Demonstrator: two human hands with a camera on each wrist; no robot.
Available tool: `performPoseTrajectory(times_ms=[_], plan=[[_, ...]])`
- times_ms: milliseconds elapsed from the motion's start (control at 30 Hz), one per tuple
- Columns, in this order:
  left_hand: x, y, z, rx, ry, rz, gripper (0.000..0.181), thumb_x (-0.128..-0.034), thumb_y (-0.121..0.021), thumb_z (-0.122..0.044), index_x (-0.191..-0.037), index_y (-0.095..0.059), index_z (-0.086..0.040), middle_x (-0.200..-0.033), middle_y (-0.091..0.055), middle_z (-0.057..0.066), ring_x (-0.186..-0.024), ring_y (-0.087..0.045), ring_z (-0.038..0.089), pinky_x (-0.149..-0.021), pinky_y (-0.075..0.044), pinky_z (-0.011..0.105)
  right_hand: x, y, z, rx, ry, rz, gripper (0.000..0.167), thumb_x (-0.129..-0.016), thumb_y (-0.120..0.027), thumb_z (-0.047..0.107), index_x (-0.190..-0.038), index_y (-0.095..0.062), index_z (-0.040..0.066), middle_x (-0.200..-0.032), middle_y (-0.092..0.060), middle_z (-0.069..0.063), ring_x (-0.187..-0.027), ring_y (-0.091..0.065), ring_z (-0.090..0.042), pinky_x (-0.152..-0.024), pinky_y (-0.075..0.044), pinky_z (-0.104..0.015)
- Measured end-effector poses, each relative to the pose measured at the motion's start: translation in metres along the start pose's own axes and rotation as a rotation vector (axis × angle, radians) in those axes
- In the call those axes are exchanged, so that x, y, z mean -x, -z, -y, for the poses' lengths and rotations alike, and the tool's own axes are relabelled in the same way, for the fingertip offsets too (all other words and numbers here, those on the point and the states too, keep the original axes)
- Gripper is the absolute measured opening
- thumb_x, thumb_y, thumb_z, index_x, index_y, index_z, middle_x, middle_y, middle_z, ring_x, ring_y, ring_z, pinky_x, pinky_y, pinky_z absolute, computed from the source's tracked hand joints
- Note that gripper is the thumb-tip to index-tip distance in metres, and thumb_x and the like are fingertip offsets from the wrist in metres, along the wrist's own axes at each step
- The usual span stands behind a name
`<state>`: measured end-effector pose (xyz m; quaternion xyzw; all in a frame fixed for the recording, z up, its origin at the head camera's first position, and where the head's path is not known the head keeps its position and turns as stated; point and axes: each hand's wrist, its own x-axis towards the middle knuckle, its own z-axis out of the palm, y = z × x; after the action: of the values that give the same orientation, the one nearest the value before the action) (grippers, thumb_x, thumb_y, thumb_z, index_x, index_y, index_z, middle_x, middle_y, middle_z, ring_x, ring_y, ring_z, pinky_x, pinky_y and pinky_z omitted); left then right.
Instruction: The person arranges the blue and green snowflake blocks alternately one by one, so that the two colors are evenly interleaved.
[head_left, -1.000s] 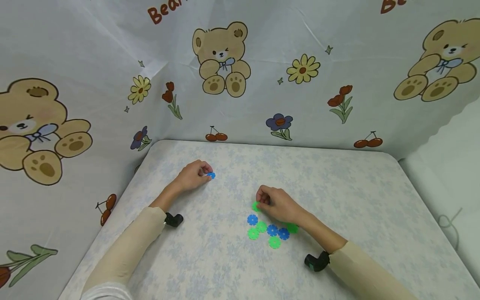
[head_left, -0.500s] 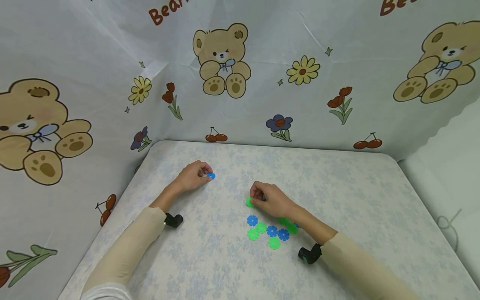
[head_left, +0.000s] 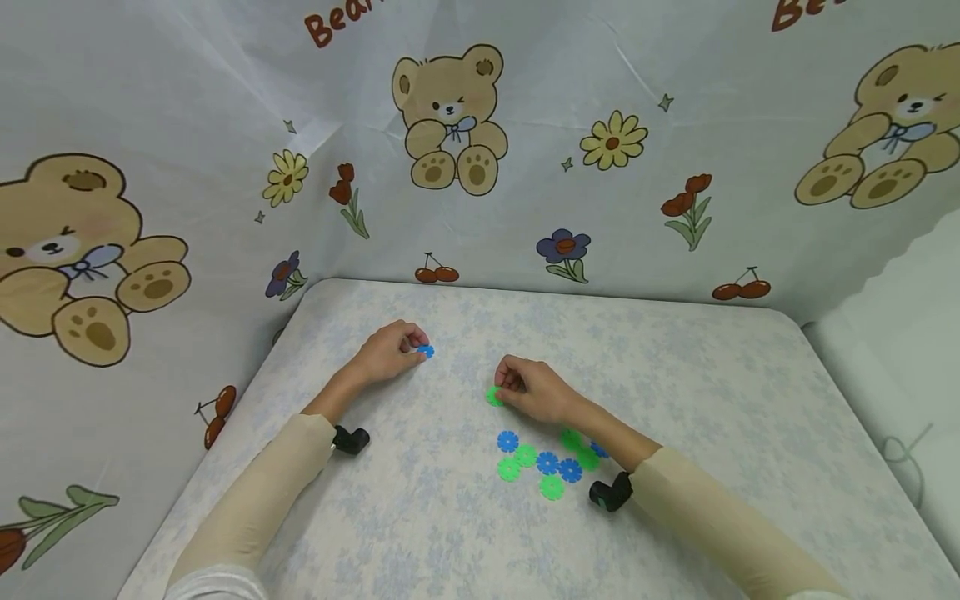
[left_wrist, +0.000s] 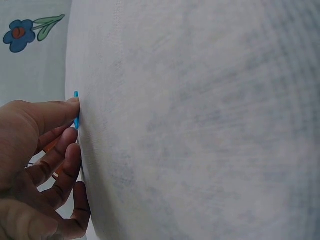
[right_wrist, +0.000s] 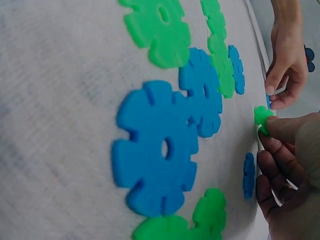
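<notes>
My left hand (head_left: 387,351) pinches a blue notched plastic disc (head_left: 427,351) at the table's far left; edge-on in the left wrist view, the blue disc (left_wrist: 76,120) shows between thumb and fingers. My right hand (head_left: 542,390) pinches a green notched disc (head_left: 493,396), right of the left hand and apart from it. Another blue disc (right_wrist: 248,175) lies close below the right hand's curled fingers in the right wrist view; the hand hides it from the head view.
Several loose blue and green discs lie in front of the right hand, among them a green disc (head_left: 552,487), a blue disc (head_left: 507,441) and a blue disc (head_left: 571,471). A bear-print cloth (head_left: 345,100) hangs behind the pale table (head_left: 675,375).
The right hand has moved left and away from me with the green disc, uncovering discs at the group's right. The left hand stays in place, holding the blue disc.
</notes>
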<state>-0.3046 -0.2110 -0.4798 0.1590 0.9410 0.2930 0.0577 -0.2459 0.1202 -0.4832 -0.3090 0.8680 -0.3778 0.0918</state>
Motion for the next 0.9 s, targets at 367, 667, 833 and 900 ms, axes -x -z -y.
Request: performPoseTrajectory(times_ms=[367, 667, 833, 900], plan=[[0.002, 0.001, -0.003, 0.007, 0.013, 0.004, 0.02, -0.1011, -0.077, -0.021, -0.119, -0.072, -0.013, -0.119, -0.067, 0.008, -0.107, -0.064, 0.026, -0.096, -0.053, 0.047, -0.019, -0.006, -0.001, 0.091, 0.013, -0.025, 0.014, -0.102, -0.075, 0.017, -0.109, -0.065, 0.011, -0.095, -0.071, 0.001, -0.088, -0.063, -0.01, -0.09, -0.052, -0.033], [0.001, -0.001, 0.001, -0.016, 0.003, -0.002, 0.021, -0.1012, -0.077, -0.023, -0.119, -0.072, -0.014, -0.119, -0.067, 0.008, -0.107, -0.064, 0.025, -0.095, -0.053, 0.046, -0.032, -0.014, -0.001, 0.226, 0.052, -0.064, 0.015, -0.102, -0.076, 0.023, -0.107, -0.064, 0.015, -0.091, -0.072, 0.004, -0.087, -0.063, -0.013, -0.093, -0.046, -0.043], [0.0, -0.001, 0.0, -0.017, 0.007, -0.006, 0.021, -0.1013, -0.077, -0.023, -0.119, -0.072, -0.014, -0.119, -0.067, 0.008, -0.107, -0.064, 0.025, -0.096, -0.053, 0.046, -0.04, -0.016, 0.001, 0.243, 0.061, -0.078, 0.016, -0.102, -0.076, 0.024, -0.106, -0.064, 0.014, -0.088, -0.071, 0.003, -0.082, -0.059, -0.01, -0.087, -0.045, -0.038], [0.001, -0.001, -0.002, -0.012, 0.013, -0.008, 0.021, -0.1012, -0.077, -0.023, -0.119, -0.072, -0.014, -0.119, -0.067, 0.008, -0.107, -0.064, 0.025, -0.096, -0.053, 0.046, -0.043, -0.016, 0.002, 0.234, 0.064, -0.082, 0.016, -0.101, -0.077, 0.022, -0.105, -0.064, 0.013, -0.087, -0.071, 0.002, -0.079, -0.059, -0.009, -0.083, -0.047, -0.035]])
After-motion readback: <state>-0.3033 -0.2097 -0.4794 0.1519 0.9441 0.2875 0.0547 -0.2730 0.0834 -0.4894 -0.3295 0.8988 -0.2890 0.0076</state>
